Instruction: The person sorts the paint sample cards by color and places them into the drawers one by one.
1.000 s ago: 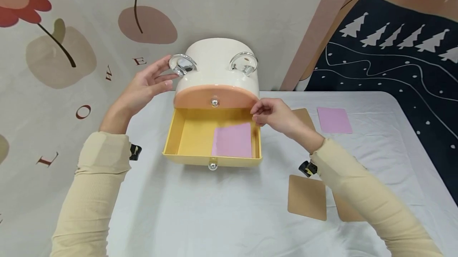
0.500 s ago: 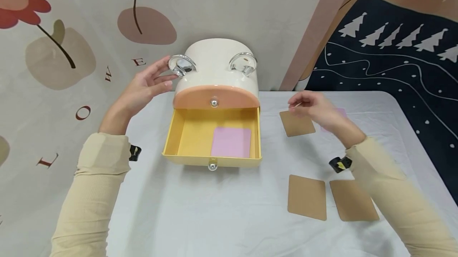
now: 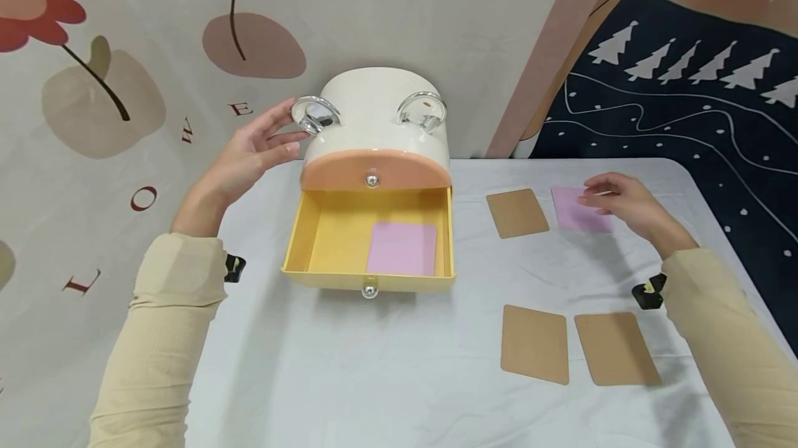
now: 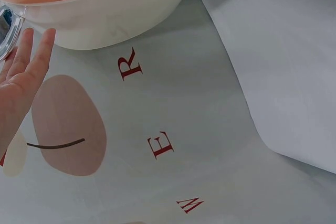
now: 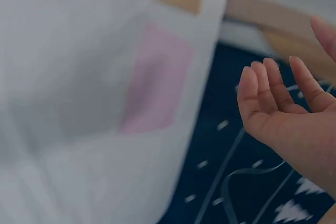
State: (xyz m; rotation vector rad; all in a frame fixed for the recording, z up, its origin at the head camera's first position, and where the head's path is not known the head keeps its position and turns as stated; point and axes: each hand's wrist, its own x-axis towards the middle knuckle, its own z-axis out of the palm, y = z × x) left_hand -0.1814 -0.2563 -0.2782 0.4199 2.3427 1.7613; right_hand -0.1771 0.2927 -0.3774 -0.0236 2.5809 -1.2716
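Note:
My left hand reaches to the left silver ear of a white storage box, its fingertips right at the ear's edge. In the left wrist view the fingers are fairly straight. The box's yellow drawer is pulled out, with a pink square card lying flat inside on the right. My right hand, holding nothing, hovers over another pink card on the table. Its fingers are loosely bent and apart from the thumb in the right wrist view.
A brown card lies between the box and the pink card. Two more brown cards, one on the left and one on the right, lie nearer the front of the white-covered table. A patterned wall hanging stands right behind the box.
My right hand has moved right, from the drawer's right side, past the brown card to the pink card on the table. The card in the drawer has settled flat. My left hand stays put.

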